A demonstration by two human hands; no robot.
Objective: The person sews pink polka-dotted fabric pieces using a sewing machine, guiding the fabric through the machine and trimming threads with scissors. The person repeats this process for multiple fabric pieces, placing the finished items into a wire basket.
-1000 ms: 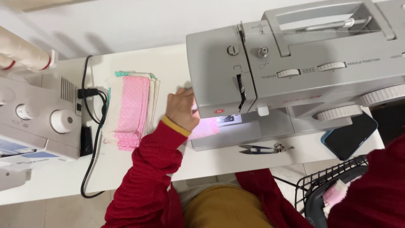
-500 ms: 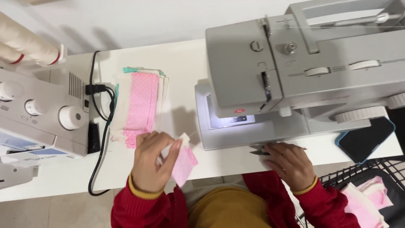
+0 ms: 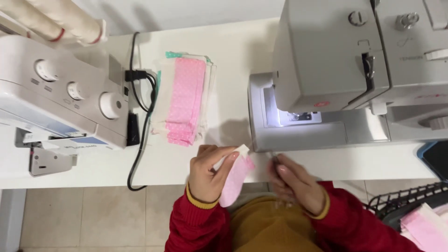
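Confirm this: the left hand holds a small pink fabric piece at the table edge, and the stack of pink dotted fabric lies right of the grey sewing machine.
Wrong side: in the head view the stack of pink dotted fabric lies left of the grey sewing machine. The left hand does hold the small pink fabric piece.

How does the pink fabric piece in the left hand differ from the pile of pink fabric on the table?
The fabric piece is single and held off the table edge by the left hand; the fabric pile is many stacked pieces lying flat on the white table. The held piece is bent and small; the pile is long and straight. Both are pink.
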